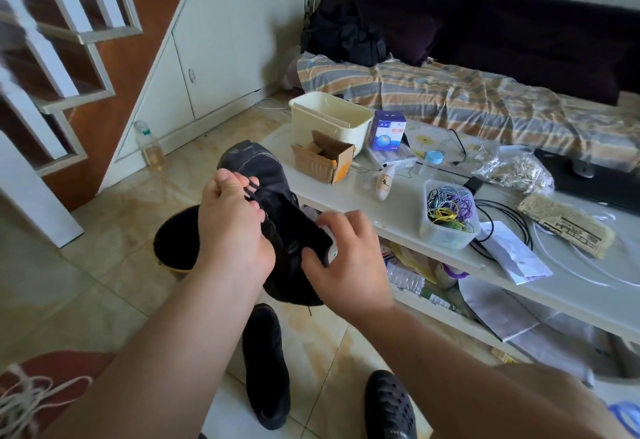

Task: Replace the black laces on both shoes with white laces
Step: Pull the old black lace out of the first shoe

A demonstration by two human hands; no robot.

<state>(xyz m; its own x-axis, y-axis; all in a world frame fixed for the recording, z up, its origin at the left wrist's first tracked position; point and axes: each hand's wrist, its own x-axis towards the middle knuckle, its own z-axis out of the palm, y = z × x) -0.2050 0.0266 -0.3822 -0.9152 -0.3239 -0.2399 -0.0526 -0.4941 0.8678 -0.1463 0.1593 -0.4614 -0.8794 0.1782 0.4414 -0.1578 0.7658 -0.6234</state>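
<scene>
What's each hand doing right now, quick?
Left hand: pinching a black lace on the held black shoe.
Right hand: fingers curled around that shoe's tongue.

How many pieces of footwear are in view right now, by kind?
Black lace-up shoes: 2, the held shoe, gripped by the left hand and right hand, and the shoe on the floor
Black perforated clogs: 1
Total: 3
</scene>
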